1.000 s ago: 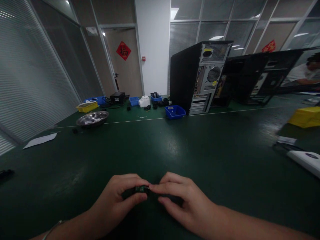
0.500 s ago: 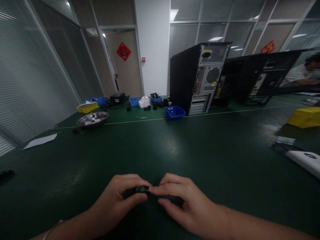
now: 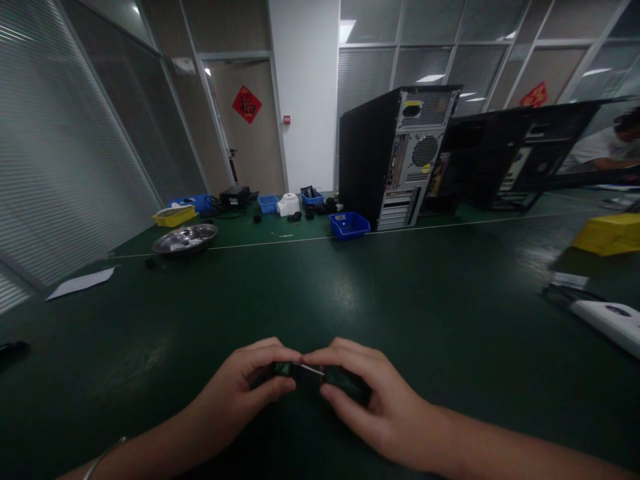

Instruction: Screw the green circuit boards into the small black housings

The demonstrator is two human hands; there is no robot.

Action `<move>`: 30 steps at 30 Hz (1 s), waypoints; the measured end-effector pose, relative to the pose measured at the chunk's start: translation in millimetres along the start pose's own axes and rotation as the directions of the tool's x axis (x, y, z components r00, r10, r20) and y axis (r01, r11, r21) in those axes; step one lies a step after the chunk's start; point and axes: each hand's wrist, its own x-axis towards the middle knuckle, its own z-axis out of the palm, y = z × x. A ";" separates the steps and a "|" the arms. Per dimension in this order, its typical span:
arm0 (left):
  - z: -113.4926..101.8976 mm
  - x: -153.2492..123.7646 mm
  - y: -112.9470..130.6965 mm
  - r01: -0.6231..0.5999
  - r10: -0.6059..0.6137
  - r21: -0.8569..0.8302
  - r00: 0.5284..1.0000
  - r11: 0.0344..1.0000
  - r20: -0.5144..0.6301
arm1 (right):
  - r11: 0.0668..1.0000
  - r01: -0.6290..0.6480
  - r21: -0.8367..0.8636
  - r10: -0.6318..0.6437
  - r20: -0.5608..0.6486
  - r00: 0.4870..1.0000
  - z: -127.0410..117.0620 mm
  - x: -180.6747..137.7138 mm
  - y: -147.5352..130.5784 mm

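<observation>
Low in the middle of the view, my left hand (image 3: 245, 383) is closed, pinching a small green circuit board (image 3: 283, 368) between thumb and fingers. Dark material lies around the board; the fingers hide much of it. My right hand (image 3: 377, 393) is closed around the dark handle of what looks like a small screwdriver (image 3: 314, 369). Its thin metal shaft points left and reaches the board's right end. The tip itself is too small to make out. My two index fingertips almost touch above the shaft.
Across the green table (image 3: 280, 293) stand a black computer tower (image 3: 370, 153), a blue bin (image 3: 350, 225), a metal bowl (image 3: 185, 240) and a yellow tray (image 3: 175, 215). At right are a yellow bin (image 3: 607, 235) and a white device (image 3: 610, 323). Another person sits far right.
My right hand has risen slightly and its screwdriver has tilted, so more of the metal shaft shows. The left hand has shifted up a little with the circuit board.
</observation>
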 end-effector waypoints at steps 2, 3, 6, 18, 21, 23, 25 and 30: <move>1.8 -0.8 -0.8 0.057 -0.054 -0.090 0.998 0.994 0.031 | 1.000 0.006 -0.007 -0.006 0.009 1.000 0.0 -0.3 0.3; 2.7 -1.1 -0.8 0.082 -0.077 -0.156 0.996 0.984 0.039 | 1.000 0.016 -0.009 -0.015 0.018 1.000 0.1 -0.6 0.4; 3.2 0.0 0.8 0.098 -0.100 -0.340 0.995 0.935 0.012 | 0.998 0.058 -0.006 -0.058 0.042 0.997 0.1 -1.3 0.3; -0.9 1.1 -2.5 0.090 -0.058 -0.584 0.996 0.807 0.073 | 0.997 0.063 0.032 -0.066 0.094 0.993 -0.5 -1.5 2.9; -2.8 0.2 -1.6 0.104 -0.091 -0.542 0.995 0.834 0.050 | 0.998 0.060 0.005 -0.060 0.078 0.995 0.0 -2.5 3.4; -3.5 0.2 1.7 0.121 -0.125 -0.447 0.992 0.886 0.019 | 0.998 0.055 -0.007 -0.055 0.054 0.997 0.0 -2.9 3.5; -3.2 0.3 5.1 0.127 -0.137 -0.340 0.991 0.932 -0.006 | 0.999 0.037 -0.005 -0.037 0.041 0.998 -0.4 -2.5 3.4; -1.5 -0.1 7.4 0.107 -0.112 -0.325 0.994 0.940 0.002 | 0.999 -0.017 0.028 0.016 0.006 1.000 -1.8 0.3 2.9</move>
